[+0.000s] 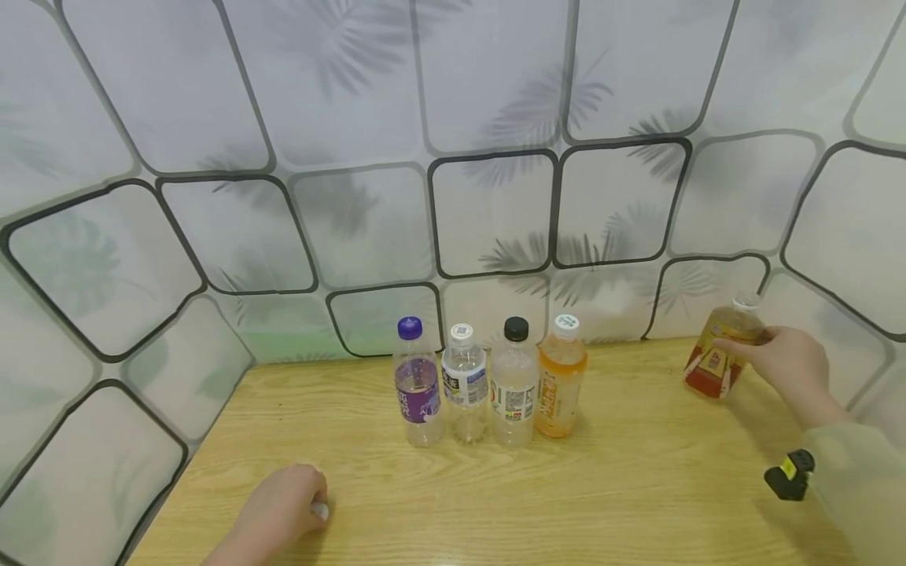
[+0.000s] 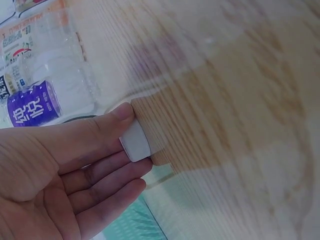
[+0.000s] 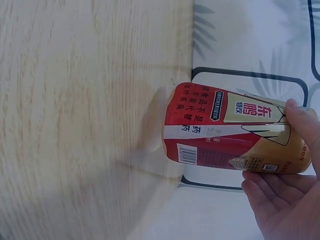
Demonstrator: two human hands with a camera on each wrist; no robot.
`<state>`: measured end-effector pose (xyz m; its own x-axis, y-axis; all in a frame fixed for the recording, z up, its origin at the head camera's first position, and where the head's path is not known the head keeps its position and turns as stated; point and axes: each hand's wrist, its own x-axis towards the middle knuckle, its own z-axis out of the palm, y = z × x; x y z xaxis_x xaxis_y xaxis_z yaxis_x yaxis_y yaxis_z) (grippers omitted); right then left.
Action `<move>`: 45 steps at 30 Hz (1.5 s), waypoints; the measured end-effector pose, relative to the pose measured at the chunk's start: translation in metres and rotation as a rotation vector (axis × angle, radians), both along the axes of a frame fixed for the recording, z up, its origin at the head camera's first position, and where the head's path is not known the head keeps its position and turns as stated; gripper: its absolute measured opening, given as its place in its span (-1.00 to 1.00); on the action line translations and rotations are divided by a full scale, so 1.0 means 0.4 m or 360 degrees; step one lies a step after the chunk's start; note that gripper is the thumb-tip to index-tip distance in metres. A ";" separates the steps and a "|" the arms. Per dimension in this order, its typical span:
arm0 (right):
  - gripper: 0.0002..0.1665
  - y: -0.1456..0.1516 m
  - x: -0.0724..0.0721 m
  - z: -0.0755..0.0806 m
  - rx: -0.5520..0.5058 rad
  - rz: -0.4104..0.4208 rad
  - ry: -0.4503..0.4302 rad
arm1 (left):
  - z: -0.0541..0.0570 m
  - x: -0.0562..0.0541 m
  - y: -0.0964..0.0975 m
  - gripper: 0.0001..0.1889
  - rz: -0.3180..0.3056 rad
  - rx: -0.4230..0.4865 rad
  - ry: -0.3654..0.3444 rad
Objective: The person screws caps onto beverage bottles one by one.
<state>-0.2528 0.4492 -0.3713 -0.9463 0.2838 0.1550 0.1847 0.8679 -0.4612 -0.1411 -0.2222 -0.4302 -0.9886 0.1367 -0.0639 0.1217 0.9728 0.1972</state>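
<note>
Low on the left side of the table, my left hand (image 1: 279,503) pinches a small white bottle cap (image 2: 136,141) between thumb and fingertips, close to the wood. At the far right, my right hand (image 1: 793,365) grips a red and yellow drink bottle (image 1: 718,354) by its upper body. The bottle leans, with its top toward the right; its whitish top is too small to make out. In the right wrist view the label (image 3: 225,125) of this bottle is in plain sight, and its base is near the tabletop. Whether the base touches the wood, I cannot tell.
Several bottles stand in a row near the back middle: one with a purple cap (image 1: 419,393), one with a white cap (image 1: 465,389), one with a black cap (image 1: 514,385) and an orange one (image 1: 561,385). Patterned sheeting (image 1: 488,212) rises behind the wooden table (image 1: 453,503).
</note>
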 end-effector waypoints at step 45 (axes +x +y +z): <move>-0.21 -0.299 0.142 0.139 0.0093 0.0500 0.0021 | -0.009 -0.008 -0.010 -0.67 -0.0004 0.0018 0.0017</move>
